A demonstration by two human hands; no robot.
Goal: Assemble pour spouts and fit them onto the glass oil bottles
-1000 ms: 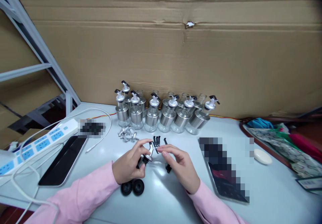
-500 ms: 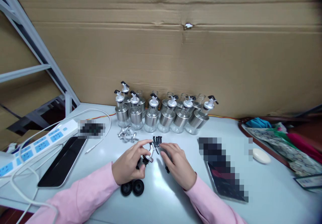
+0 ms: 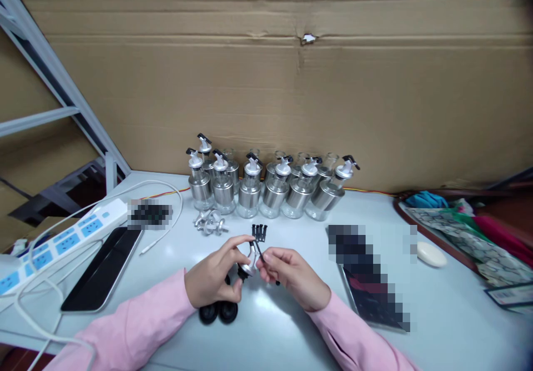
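Note:
Between the thumb and fingers of my left hand (image 3: 216,275) is a silver bottle pourer (image 3: 250,267), its curved spout pointing up and its black stopper toward my palm. My right hand (image 3: 293,277) pinches a thin black flap (image 3: 259,250) right beside the spout's tip; I cannot tell whether the flap is joined to it. Just beyond lie several small black caps (image 3: 260,232) in a row. Two black round parts (image 3: 227,311) rest below my left hand, and another dark piece is partly hidden behind its fingers. A small black piece (image 3: 277,283) shows under my right hand.
Glass bottles with metal sleeves (image 3: 250,193), several topped with pourers, stand along the cardboard wall (image 3: 266,82). Loose silver spouts (image 3: 210,222) lie in front. A power strip (image 3: 66,243) and dark phone (image 3: 102,271) are left; a dark tablet-like object (image 3: 375,299) and white oval (image 3: 432,254) are right.
My right hand has gone from lying spread beside the pourer to pinching the black flap at the spout. The left hand keeps its hold, with the pourer slightly turned.

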